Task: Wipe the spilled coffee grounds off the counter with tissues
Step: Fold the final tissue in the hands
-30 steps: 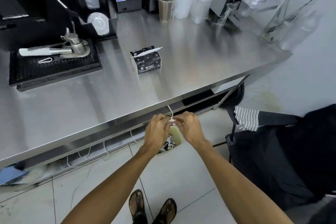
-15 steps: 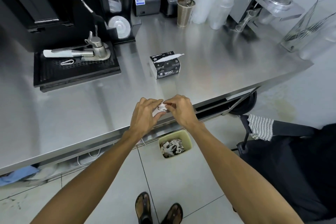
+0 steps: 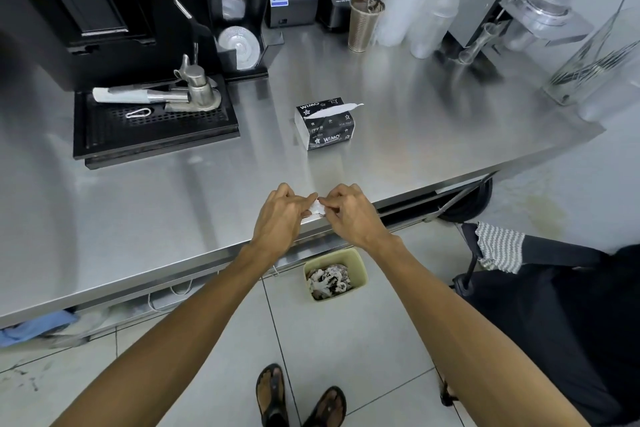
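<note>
A small crumpled white tissue (image 3: pixel 317 207) is pinched between my left hand (image 3: pixel 282 215) and my right hand (image 3: pixel 349 215), just over the front edge of the steel counter (image 3: pixel 173 204). Both hands have curled fingers around the wad. A black pack of tissues (image 3: pixel 325 126) marked WIMO lies on the counter beyond my hands, with a white sheet sticking out of its top. Below the counter edge, on the tiled floor, stands a pale green bin (image 3: pixel 360 269) holding several used, stained tissues. I see no coffee grounds on the steel around my hands.
A black drip tray (image 3: pixel 156 128) with a portafilter (image 3: pixel 173 94) sits at the left under the espresso machine. A metal cup (image 3: pixel 363 24), plastic bottles (image 3: pixel 426 10) and a blender stand at the back. A dark chair (image 3: pixel 554 288) with a striped cloth is at my right.
Both hands rose from above the floor bin up to the counter's front edge, still together on the small tissue wad. The view shifted so the counter fills more of the frame.
</note>
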Available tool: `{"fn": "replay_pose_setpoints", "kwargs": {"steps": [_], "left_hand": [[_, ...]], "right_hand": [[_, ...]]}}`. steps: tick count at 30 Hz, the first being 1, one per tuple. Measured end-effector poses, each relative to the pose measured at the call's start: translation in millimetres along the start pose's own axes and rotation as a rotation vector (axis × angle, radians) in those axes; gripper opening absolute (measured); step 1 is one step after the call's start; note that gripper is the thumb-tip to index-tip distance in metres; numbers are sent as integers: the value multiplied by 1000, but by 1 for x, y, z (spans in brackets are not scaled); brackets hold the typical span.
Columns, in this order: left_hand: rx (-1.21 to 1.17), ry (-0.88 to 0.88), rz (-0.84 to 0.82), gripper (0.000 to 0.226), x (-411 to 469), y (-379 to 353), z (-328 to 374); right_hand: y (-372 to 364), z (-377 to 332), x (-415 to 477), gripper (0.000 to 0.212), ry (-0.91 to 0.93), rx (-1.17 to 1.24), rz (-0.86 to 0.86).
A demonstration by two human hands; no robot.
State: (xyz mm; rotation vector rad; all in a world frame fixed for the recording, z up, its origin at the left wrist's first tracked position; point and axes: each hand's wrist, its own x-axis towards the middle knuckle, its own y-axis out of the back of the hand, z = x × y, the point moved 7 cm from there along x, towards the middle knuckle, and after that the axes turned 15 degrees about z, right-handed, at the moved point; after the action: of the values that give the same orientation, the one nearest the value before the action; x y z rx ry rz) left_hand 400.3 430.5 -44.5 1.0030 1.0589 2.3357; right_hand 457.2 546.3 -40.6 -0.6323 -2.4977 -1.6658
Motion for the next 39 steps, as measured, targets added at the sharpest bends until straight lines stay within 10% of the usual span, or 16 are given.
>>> {"fn": "replay_pose_setpoints", "kwargs": {"steps": [19,39], "left_hand": [[37,197,-80,34,-6,-9,7],[23,178,26,18,-28,-7,37]], "right_hand": [[0,-20,-7,11,-4,-115,82],[11,-15,-18,21,421,-401,-69]]}}
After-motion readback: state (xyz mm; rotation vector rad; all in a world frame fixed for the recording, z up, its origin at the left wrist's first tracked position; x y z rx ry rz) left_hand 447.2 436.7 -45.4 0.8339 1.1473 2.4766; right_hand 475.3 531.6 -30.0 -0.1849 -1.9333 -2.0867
